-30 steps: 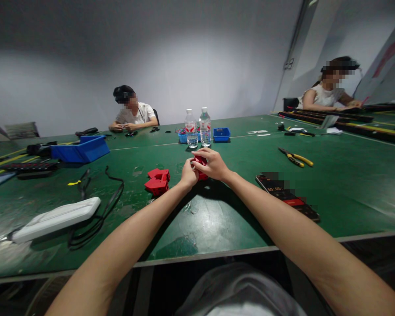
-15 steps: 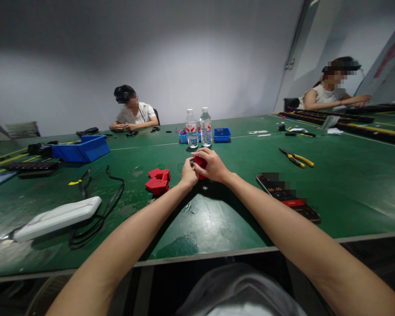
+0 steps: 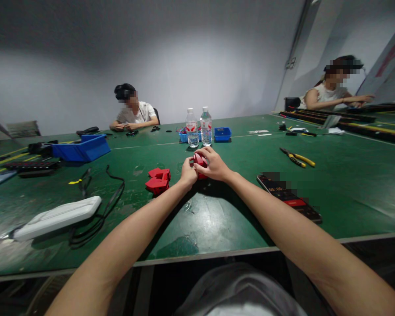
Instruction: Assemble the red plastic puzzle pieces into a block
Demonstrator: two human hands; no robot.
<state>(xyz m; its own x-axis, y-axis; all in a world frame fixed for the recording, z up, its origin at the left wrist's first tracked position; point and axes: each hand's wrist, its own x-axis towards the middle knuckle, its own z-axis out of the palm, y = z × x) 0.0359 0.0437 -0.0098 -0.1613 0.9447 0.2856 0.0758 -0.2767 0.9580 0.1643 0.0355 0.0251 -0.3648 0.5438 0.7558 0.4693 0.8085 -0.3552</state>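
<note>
A small red plastic part (image 3: pixel 200 159) is held between both hands in the middle of the green table (image 3: pixel 230 228). My left hand (image 3: pixel 188 171) grips its left side, fingers curled. From the right, my right hand (image 3: pixel 215 164) wraps over its top with thumb and fingers. Much of the part is hidden by the fingers, so its full shape cannot be made out. Left of my hands, more angular red plastic parts (image 3: pixel 158 180) lie together on the table. Beyond my hands stand two clear water bottles (image 3: pixel 192 129) with red-and-white labels.
To the right lie pliers (image 3: pixel 299 158) with yellow handles and a phone (image 3: pixel 288 199). On the left are a white power bank-like block (image 3: pixel 57 218), black cables (image 3: pixel 110 206) and a blue bin (image 3: pixel 82 150). A small blue tray (image 3: pixel 222 134) sits behind. Two people work farther off.
The red part has turned slightly between my hands, showing a lighter face. My fingers have shifted a little on it. Other things on the table have stayed in place.
</note>
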